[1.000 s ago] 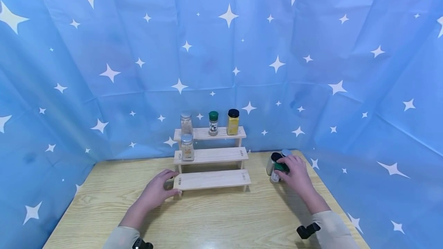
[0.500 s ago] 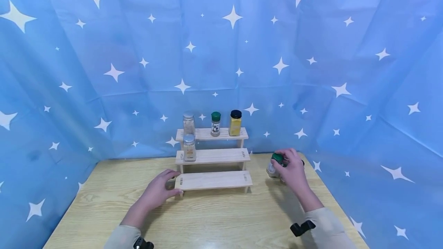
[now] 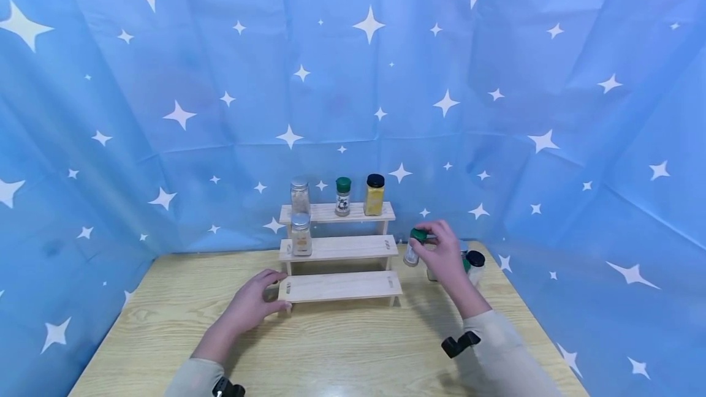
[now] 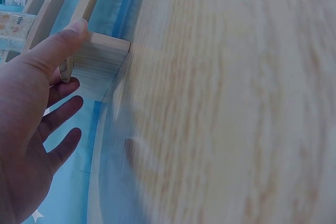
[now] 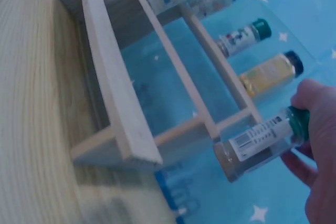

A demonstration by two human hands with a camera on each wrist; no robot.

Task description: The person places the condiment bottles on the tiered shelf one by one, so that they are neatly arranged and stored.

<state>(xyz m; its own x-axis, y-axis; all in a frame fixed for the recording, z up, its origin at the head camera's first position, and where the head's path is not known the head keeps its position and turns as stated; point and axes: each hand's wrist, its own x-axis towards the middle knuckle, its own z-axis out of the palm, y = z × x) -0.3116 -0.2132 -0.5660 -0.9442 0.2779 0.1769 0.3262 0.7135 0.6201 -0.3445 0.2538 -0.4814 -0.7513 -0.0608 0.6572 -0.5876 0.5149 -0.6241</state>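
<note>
**Green-capped shaker carried leftward, now near the rack**

Half a second ago the right hand [image 3: 444, 256] and the green-capped shaker [image 3: 410, 255] were by the cluster at the table's right; now both are farther left, the shaker between cluster and wooden rack [image 3: 339, 287], tilted, near the rack's right end; left hand [image 3: 254, 302] unchanged at the rack's left end; jars on the rack as before.

Right hand: thumb and fingers closed about the green cap; left hand: thumb over the lowest plank's end, index finger beneath, pinching it, other fingers loosely spread.

Counts: one rack, three tiers; four jars on it, all upright; top tier three, namely silver-lidded jar [image 3: 300, 200], green-lidded jar [image 3: 342, 200], yellow-filled jar [image 3: 374, 200] with black lid; middle tier one, silver-topped jar [image 3: 301, 239], at left; table [image 3: 331, 348] right side, three caps visible in the cluster [image 3: 475, 267], full count hidden by the right hand and forearm.
</note>
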